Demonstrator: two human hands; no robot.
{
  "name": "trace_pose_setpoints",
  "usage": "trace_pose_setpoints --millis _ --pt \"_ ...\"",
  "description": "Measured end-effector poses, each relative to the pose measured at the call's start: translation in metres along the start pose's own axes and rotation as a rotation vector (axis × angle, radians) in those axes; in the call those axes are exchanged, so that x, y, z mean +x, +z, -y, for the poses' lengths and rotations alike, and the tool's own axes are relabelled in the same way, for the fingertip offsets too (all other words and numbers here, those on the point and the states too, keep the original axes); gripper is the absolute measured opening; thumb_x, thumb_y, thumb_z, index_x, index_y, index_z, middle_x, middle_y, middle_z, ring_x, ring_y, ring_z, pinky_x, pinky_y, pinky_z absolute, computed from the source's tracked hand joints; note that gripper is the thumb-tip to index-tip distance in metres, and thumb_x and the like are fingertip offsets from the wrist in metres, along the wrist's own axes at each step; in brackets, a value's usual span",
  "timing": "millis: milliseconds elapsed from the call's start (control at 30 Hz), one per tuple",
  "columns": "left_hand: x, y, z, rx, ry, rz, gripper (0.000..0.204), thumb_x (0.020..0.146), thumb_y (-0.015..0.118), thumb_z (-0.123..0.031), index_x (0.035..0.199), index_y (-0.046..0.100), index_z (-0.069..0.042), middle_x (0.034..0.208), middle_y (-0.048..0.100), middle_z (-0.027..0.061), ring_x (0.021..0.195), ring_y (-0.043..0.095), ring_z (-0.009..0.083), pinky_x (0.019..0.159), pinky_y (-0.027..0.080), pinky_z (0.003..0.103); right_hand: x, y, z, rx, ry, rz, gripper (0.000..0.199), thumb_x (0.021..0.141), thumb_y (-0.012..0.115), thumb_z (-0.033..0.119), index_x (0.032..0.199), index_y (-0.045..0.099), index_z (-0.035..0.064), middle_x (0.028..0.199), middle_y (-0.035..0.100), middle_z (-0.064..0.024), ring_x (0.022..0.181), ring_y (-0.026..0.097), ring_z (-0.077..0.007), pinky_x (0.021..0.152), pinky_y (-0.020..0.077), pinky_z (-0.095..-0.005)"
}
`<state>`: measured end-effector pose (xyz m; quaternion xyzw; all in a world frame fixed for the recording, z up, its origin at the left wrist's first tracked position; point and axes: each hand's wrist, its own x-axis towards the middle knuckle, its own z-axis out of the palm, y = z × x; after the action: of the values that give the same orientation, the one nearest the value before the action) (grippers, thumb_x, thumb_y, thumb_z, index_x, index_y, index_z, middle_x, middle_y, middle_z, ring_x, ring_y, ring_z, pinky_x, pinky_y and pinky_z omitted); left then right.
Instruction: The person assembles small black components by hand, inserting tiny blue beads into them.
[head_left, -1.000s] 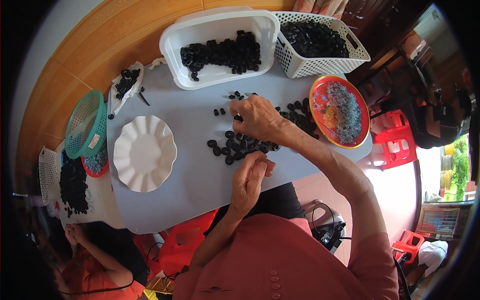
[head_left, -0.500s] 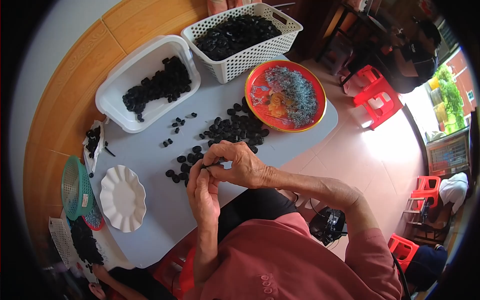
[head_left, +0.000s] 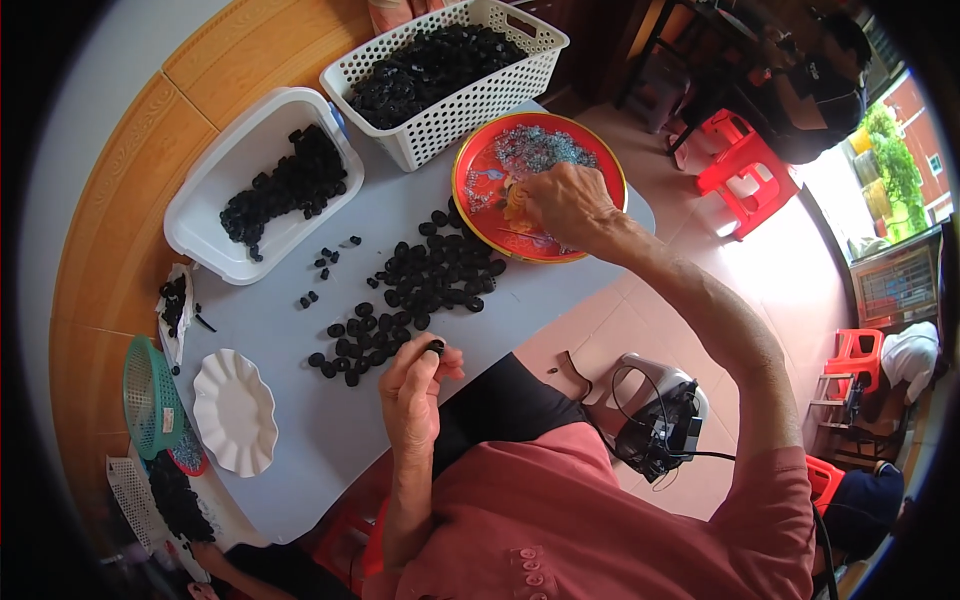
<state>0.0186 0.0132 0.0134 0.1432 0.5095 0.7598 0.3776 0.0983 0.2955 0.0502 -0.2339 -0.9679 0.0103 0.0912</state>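
Around the middle of the grey table [head_left: 310, 430], a loose pile [head_left: 437, 268] of black pieces is lying. A tub [head_left: 230, 165] holding more of them is standing at 10 o'clock, and a heaped basket [head_left: 470, 110] at 12. A red tray [head_left: 483, 222] of glassy bits [head_left: 545, 145] is resting at 2, a white plate [head_left: 235, 412] at 8, with a green colander [head_left: 150, 400] standing just beyond it. A brown wall [head_left: 120, 270] is curving from 9 to 11; pink floor [head_left: 680, 310] is stretching from 2 to 5 and catching bright light, with a red stool [head_left: 745, 180] standing at 2.

At 6 o'clock the left hand [head_left: 408, 400] is half curling, its thumb and fingertips pinching one black piece [head_left: 436, 347]. The right hand [head_left: 580, 210] is hanging over the tray, fingers bending down; it is hiding its own fingertips, so I cannot tell how far apart they are or whether they are holding anything. It is also covering some bits.

At 7 another person's arm [head_left: 240, 575] is being cut off by the lower edge. At 4 a black device [head_left: 655, 440] is trailing cords, its kind not showing clearly.
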Motion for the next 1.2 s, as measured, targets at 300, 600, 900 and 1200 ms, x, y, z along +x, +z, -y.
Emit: trace_pose_setpoints --millis 300,600,900,1200 --pt "-0.002 0.004 -0.003 0.02 -0.027 0.023 0.018 0.088 0.053 -0.006 0.101 0.06 0.004 0.087 0.066 0.0118 0.077 0.063 0.0172 0.072 0.053 0.03 0.007 -0.007 -0.017 0.407 0.023 -0.086 0.015 0.082 0.062 0.013 0.087 0.07 0.0013 0.074 0.068 -0.0139 0.065 0.066 -0.0261 0.062 0.052 -0.0367" --pt "-0.005 0.003 -0.001 0.023 -0.009 0.035 0.019 0.089 0.05 -0.003 0.104 0.058 0.005 0.09 0.066 0.0128 0.08 0.062 0.0172 0.074 0.052 0.03 0.044 0.022 -0.002 0.318 -0.123 -0.105 0.027 0.08 0.057 0.002 0.105 0.066 0.0035 0.097 0.068 -0.0148 0.089 0.066 -0.031 0.071 0.0534 -0.0411" --pt "-0.005 0.0 0.0 0.033 -0.017 0.002 0.019 0.09 0.049 -0.004 0.104 0.058 0.005 0.089 0.066 0.0127 0.078 0.062 0.0168 0.074 0.052 0.03 0.078 0.029 0.0 0.102 -0.105 0.005 0.01 0.081 0.059 0.001 0.086 0.067 -0.0003 0.078 0.063 -0.0168 0.071 0.064 -0.0297 0.061 0.0511 -0.0428" --pt "-0.005 -0.003 0.001 -0.006 -0.03 -0.003 0.021 0.09 0.05 -0.003 0.107 0.058 0.006 0.089 0.066 0.013 0.078 0.062 0.0167 0.074 0.052 0.03 0.076 0.025 0.009 0.018 -0.21 -0.069 0.019 0.073 0.068 0.0 0.092 0.065 -0.0023 0.085 0.064 -0.0182 0.077 0.066 -0.0323 0.063 0.0521 -0.0418"
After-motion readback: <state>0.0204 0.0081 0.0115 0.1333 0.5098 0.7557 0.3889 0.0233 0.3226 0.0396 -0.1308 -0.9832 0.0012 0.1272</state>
